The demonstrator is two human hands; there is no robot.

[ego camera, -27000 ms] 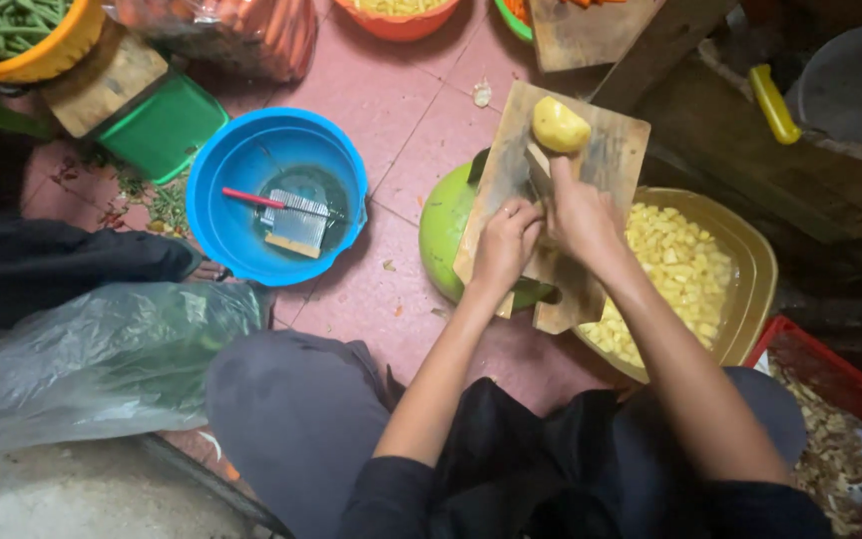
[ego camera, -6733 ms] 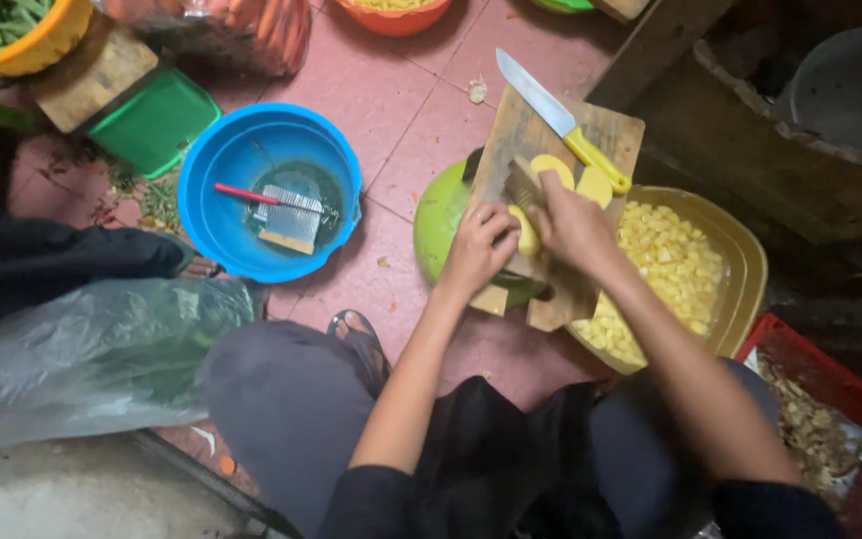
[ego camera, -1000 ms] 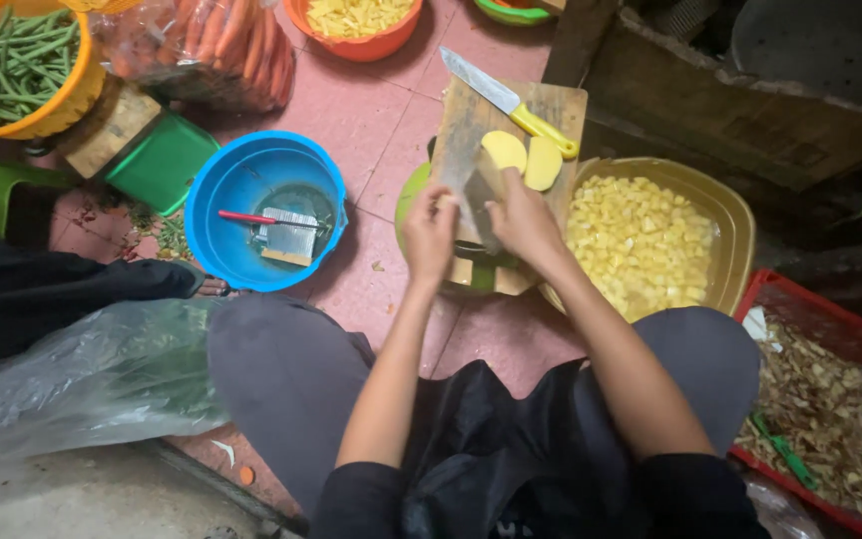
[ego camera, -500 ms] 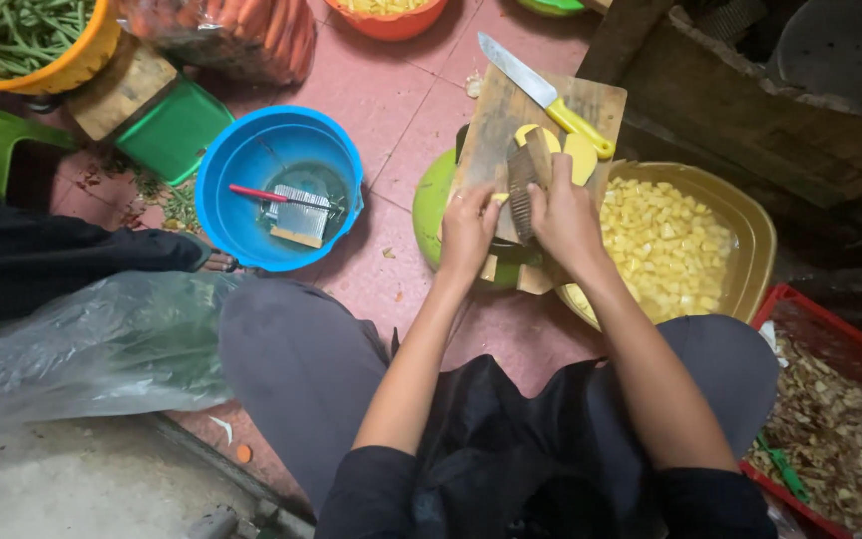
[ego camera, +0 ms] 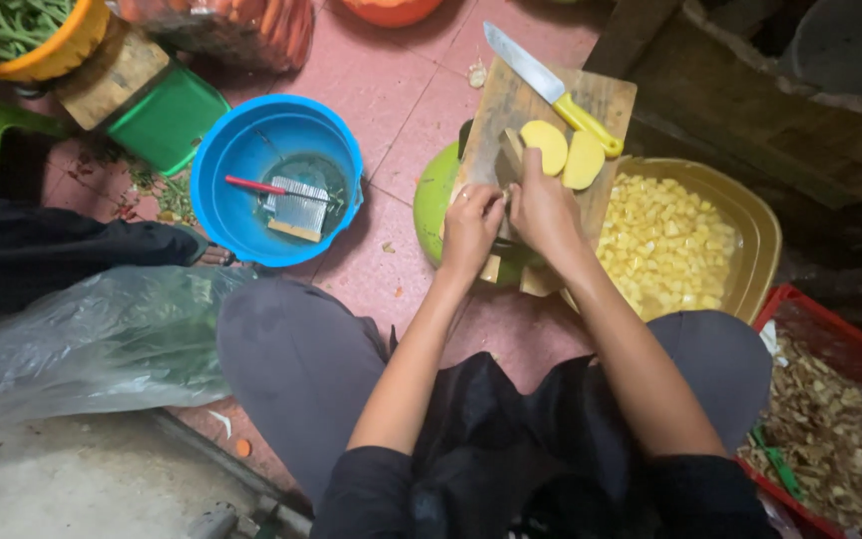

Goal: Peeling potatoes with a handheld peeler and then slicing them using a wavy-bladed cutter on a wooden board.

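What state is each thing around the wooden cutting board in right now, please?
Yellow-handled knife: lying on the wooden cutting board, unheld.
Two peeled potato halves: uncut, cut face down.
Yellow bowl: holding diced potato.
Left hand, right hand: together on the board.

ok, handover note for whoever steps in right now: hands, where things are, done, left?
Left hand and right hand: both pressed together at the near end of the wooden cutting board; what they hold is hidden.
Two potato halves lie on the board beside the yellow-handled knife, which nobody holds.
Done: yellow basin holds many potato cubes.
Left: the two halves are uncut.
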